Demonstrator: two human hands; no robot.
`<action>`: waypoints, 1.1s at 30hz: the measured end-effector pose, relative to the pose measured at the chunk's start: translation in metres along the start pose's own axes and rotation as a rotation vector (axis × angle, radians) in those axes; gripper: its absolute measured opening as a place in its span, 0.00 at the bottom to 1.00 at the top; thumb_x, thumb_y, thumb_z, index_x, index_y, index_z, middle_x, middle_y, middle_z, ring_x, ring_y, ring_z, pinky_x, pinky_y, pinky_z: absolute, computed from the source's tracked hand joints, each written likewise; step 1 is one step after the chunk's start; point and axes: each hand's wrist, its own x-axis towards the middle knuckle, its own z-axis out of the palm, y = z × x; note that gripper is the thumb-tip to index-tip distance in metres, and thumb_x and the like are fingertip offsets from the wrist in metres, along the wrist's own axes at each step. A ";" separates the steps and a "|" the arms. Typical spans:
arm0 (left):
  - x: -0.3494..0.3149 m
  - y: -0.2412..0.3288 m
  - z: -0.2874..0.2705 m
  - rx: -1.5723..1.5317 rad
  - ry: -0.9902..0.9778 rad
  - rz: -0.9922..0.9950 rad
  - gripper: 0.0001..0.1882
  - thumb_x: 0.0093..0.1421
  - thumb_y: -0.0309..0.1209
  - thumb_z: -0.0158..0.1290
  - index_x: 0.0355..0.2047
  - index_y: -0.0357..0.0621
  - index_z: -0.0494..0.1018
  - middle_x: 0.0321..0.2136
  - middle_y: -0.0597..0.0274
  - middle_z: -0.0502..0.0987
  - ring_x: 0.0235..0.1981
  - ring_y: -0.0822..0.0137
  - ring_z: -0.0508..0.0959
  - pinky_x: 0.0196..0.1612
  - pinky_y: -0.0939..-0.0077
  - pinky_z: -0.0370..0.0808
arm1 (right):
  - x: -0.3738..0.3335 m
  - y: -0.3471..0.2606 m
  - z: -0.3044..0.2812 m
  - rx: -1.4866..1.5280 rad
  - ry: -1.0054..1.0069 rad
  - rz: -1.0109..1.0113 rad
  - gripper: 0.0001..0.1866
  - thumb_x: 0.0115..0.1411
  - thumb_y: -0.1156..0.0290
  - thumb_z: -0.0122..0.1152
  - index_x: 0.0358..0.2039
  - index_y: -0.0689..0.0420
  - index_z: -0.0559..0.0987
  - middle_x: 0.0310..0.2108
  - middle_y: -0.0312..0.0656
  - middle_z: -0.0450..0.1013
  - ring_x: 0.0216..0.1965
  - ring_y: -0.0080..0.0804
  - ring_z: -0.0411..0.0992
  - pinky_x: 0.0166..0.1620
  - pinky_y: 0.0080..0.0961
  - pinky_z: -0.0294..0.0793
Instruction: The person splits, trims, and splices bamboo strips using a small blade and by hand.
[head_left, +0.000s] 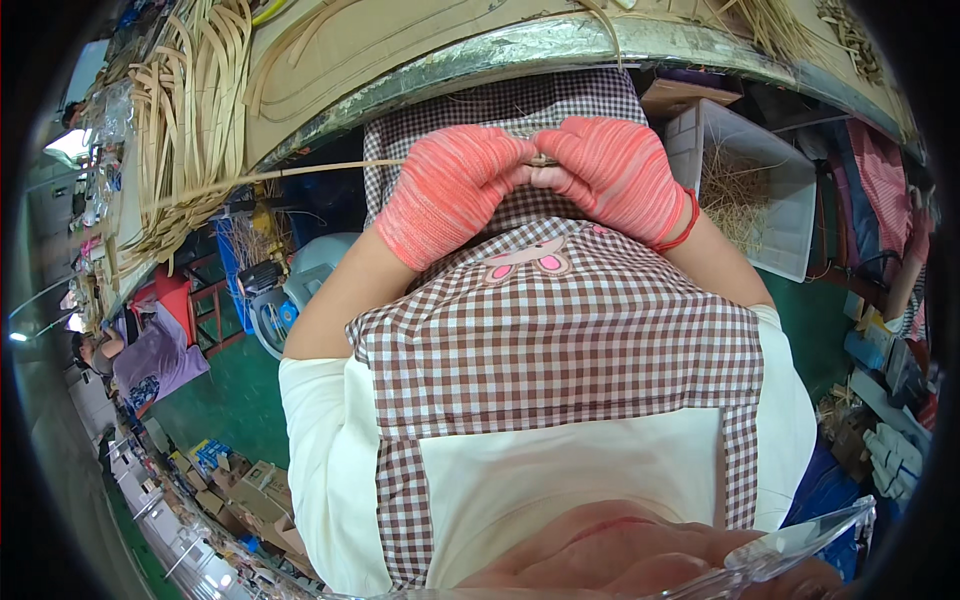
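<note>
My left hand (447, 190), in a pink-red knitted glove, is closed with its fingertips pinched in front of my apron. From it a long pale flat strip (330, 168) runs out to the left, its far end blurred. My right hand (618, 172) wears a matching glove and a red band at the wrist. Its fingers pinch together against those of the left. Between the fingertips shows a small pale piece (520, 133), mostly hidden, perhaps of the same strip material. My brown-and-white checked apron (560, 350) spreads beneath both hands.
Beyond my hands curves the worktable's edge (470, 62). A thick bundle of pale strips (195, 110) hangs over it at left. To the right stands a white bin (797, 215) holding thin scraps. Another person in purple (160, 360) is at far left, with cardboard boxes (262, 490) lower down.
</note>
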 end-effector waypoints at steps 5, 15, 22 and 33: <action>0.006 0.003 -0.017 0.385 -0.092 -0.056 0.11 0.54 0.29 0.63 0.38 0.44 0.81 0.31 0.54 0.81 0.34 0.54 0.81 0.37 0.65 0.78 | -0.005 0.011 0.002 0.056 0.140 0.028 0.17 0.61 0.51 0.59 0.36 0.53 0.79 0.27 0.40 0.72 0.28 0.41 0.74 0.31 0.35 0.73; 0.005 0.001 0.002 0.099 -0.025 -0.038 0.10 0.54 0.31 0.63 0.36 0.42 0.80 0.30 0.52 0.81 0.32 0.52 0.81 0.37 0.65 0.78 | -0.004 0.009 0.017 0.193 -0.023 0.091 0.20 0.63 0.47 0.55 0.34 0.52 0.79 0.27 0.41 0.73 0.29 0.44 0.74 0.33 0.37 0.73; 0.004 -0.001 -0.006 0.434 -0.085 -0.091 0.10 0.56 0.32 0.62 0.36 0.41 0.80 0.30 0.52 0.81 0.32 0.53 0.81 0.36 0.66 0.78 | -0.008 0.020 0.007 0.290 0.165 0.101 0.20 0.62 0.48 0.57 0.35 0.54 0.79 0.27 0.43 0.74 0.29 0.46 0.74 0.33 0.37 0.74; 0.010 0.004 0.009 -0.050 0.033 -0.047 0.08 0.58 0.32 0.60 0.36 0.42 0.80 0.30 0.52 0.81 0.33 0.53 0.81 0.37 0.65 0.77 | -0.009 0.016 0.022 0.420 0.065 0.095 0.19 0.65 0.52 0.56 0.35 0.57 0.80 0.29 0.46 0.76 0.32 0.47 0.76 0.36 0.34 0.75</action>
